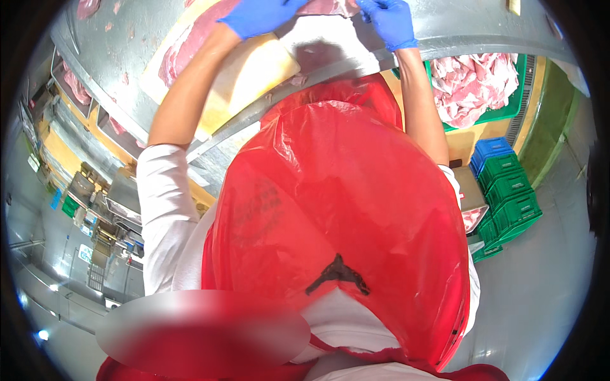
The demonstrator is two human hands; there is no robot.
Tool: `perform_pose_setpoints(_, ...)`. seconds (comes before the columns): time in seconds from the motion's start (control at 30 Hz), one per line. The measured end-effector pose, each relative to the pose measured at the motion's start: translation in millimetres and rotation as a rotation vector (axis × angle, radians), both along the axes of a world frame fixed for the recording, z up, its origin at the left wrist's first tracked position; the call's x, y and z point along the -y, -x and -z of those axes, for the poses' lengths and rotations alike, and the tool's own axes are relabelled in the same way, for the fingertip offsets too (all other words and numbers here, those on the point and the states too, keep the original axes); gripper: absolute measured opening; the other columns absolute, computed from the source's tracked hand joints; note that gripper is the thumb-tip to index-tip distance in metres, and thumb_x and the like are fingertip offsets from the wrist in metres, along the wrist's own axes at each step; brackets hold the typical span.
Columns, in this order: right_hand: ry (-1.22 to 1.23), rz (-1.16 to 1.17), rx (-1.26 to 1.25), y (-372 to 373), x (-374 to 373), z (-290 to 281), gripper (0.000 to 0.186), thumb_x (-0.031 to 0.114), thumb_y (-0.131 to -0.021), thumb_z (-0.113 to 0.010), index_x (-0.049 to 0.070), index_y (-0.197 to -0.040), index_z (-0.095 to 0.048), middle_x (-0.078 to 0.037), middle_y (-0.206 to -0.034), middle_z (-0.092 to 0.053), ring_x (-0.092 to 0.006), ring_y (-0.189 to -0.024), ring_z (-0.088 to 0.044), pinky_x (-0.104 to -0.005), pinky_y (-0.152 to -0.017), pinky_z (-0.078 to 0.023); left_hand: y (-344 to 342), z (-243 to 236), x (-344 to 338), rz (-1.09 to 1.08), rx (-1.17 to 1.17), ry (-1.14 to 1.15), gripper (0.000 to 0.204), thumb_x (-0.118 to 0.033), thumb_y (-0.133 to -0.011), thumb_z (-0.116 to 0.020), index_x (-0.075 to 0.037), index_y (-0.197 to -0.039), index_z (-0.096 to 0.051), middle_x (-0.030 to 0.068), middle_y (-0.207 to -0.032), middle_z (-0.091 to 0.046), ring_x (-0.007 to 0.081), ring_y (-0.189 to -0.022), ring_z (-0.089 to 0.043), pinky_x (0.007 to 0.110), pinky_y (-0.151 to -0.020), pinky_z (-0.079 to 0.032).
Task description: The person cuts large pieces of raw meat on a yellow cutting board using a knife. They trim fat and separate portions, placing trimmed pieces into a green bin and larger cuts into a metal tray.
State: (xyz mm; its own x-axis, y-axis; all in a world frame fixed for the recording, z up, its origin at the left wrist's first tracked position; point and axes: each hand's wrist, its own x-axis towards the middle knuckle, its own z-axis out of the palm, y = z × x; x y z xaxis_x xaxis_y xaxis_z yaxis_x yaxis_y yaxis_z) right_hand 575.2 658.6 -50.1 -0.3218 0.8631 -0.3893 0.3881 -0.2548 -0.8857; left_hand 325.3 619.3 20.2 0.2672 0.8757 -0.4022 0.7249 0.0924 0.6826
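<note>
A pink piece of raw meat (327, 7) lies between my two blue-gloved hands at the top edge of the view, partly cut off there. My left hand (264, 16) is closed at its left end, though some of the fingers run out of the picture. At the other end, my right hand (387, 22) pinches the meat between bent fingers. Under my left forearm, a long pink slab of meat (181, 54) rests on a yellowish cutting board (248, 76). A white sheet-like piece (330, 41) spreads below my hands, over the board's right side.
A metal worktable (146, 28) carries small meat scraps. To the right, a green crate (522, 89) holds pale, fatty trimmings (473, 86). Stacked green crates (511, 193), with a blue crate (490, 149), stand on the floor. Trays of meat (76, 89) sit at the left.
</note>
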Motion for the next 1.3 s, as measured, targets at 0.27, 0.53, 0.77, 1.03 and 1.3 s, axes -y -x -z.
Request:
perform_pose_setpoints(0.27, 0.22, 0.098, -0.09, -9, 19, -3, 0.018, 0.017, -0.09, -0.069, 0.002, -0.08, -0.073, -0.002, -0.063, -0.063, -0.009, -0.056, -0.056, -0.0257, -0.051, -0.044, -2, -5, -35, 0.261, -0.22, 0.117, 0.035, -0.034, -0.097, -0.05, -0.006, -0.108, -0.068, 0.0249, -0.093, -0.069, 0.0418, -0.084, -0.068, 0.048, -0.077, -0.054)
perform_pose_setpoints(0.53, 0.378, 0.093, -0.099, -14, 33, -10, 0.023, 0.025, -0.091, -0.07, 0.002, -0.087, -0.072, -0.005, -0.068, -0.065, -0.0139, -0.059, -0.059, -0.0306, -0.055, -0.048, -8, 14, -37, 0.453, -0.162, 0.133, 0.036, -0.035, -0.097, -0.05, -0.006, -0.107, -0.068, 0.0256, -0.093, -0.069, 0.0423, -0.086, -0.068, 0.047, -0.078, -0.054)
perform_pose_setpoints(0.77, 0.308, 0.135, -0.213, -14, 52, -5, 0.023, 0.02, -0.089, -0.075, -0.001, -0.097, -0.072, -0.002, -0.07, -0.062, -0.0078, -0.06, -0.055, -0.0249, -0.054, -0.046, 9, -2, -35, 0.564, -0.225, 0.189, 0.037, -0.036, -0.096, -0.051, -0.005, -0.107, -0.068, 0.0249, -0.095, -0.069, 0.0415, -0.086, -0.067, 0.049, -0.081, -0.052)
perform_pose_setpoints(1.03, 0.287, 0.147, -0.32, -27, 77, 0, 0.026, 0.018, -0.09, -0.074, -0.005, -0.102, -0.071, -0.003, -0.071, -0.063, -0.009, -0.061, -0.055, -0.0253, -0.058, -0.046, 42, 27, 9, 0.588, -0.19, 0.066, 0.035, -0.034, -0.104, -0.047, -0.004, -0.11, -0.063, 0.0225, -0.09, -0.066, 0.0405, -0.085, -0.064, 0.045, -0.08, -0.052)
perform_pose_setpoints(1.3, 0.337, 0.202, -0.313, -42, 100, -2, 0.022, 0.018, -0.091, -0.074, -0.002, -0.099, -0.073, -0.002, -0.071, -0.063, -0.0094, -0.061, -0.055, -0.0248, -0.059, -0.046, 30, 28, 30, 0.6, -0.194, -0.221, 0.034, -0.035, -0.104, -0.048, -0.005, -0.114, -0.062, 0.0221, -0.091, -0.066, 0.0397, -0.082, -0.064, 0.046, -0.078, -0.051)
